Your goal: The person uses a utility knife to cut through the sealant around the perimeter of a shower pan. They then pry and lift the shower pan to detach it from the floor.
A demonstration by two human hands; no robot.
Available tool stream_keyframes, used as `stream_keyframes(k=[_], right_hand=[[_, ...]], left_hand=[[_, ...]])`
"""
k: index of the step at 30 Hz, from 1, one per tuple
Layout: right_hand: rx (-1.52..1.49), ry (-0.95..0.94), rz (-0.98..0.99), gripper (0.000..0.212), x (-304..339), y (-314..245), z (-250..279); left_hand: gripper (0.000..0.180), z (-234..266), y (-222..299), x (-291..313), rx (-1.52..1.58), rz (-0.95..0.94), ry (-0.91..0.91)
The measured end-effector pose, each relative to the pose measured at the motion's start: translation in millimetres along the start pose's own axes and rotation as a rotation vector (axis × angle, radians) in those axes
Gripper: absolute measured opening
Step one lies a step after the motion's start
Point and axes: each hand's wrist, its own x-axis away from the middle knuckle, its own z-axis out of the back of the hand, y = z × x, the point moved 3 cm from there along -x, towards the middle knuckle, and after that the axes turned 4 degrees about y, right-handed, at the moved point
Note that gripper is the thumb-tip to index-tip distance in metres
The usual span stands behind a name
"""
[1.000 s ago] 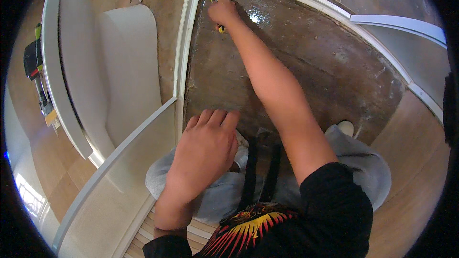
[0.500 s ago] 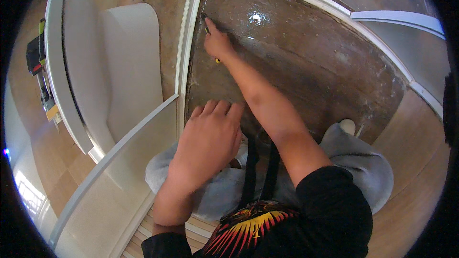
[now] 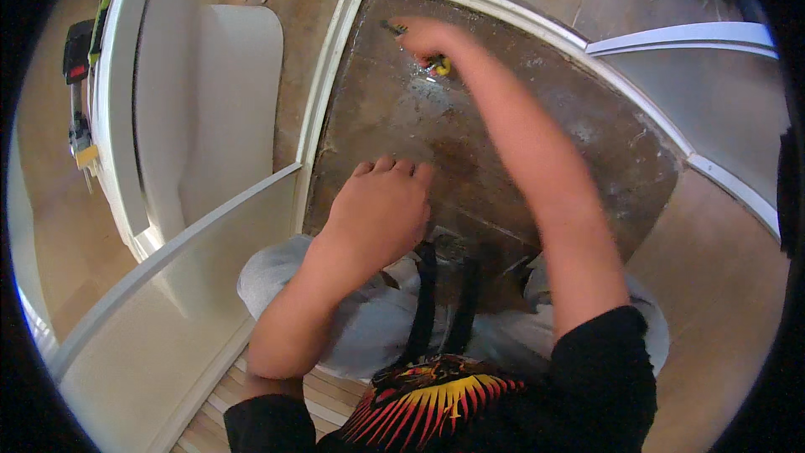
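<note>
My right hand reaches out low over the brown, wet-looking shower floor, near its far left corner. Its fingers are closed around a yellow-and-black handled tool; a dark tip pokes out past the fingers, and most of the tool is hidden by the hand. Nearer to me, my left hand hangs above the floor, back side up, with its fingers curled under. Nothing shows sticking out of it, and its palm is hidden.
A white raised curb borders the shower floor. Glass panels with pale frames stand at left and right. Beyond the curb at left is a white curved fixture, with several hand tools along its far side.
My right hand has moved right with the tool, away from the left curb. My left hand has shifted only slightly, and the view has turned a little.
</note>
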Motion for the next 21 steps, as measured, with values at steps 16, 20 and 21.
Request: stream_keyframes(k=[16, 20, 21], right_hand=[[0.161, 0.107, -0.194, 0.054, 205.0, 131.7, 100.8], [0.403, 0.044, -0.311, 0.060, 252.2, 137.6, 110.0], [0.325, 0.097, -0.257, 0.057, 260.1, 157.2, 104.4]], left_hand=[[0.023, -25.0, 37.4, 46.2, -0.010, 0.040, 0.038], [0.027, -15.9, 59.8, 47.9, -0.012, 0.074, 0.049], [0.028, -16.3, 63.5, 51.2, -0.015, 0.051, 0.025]])
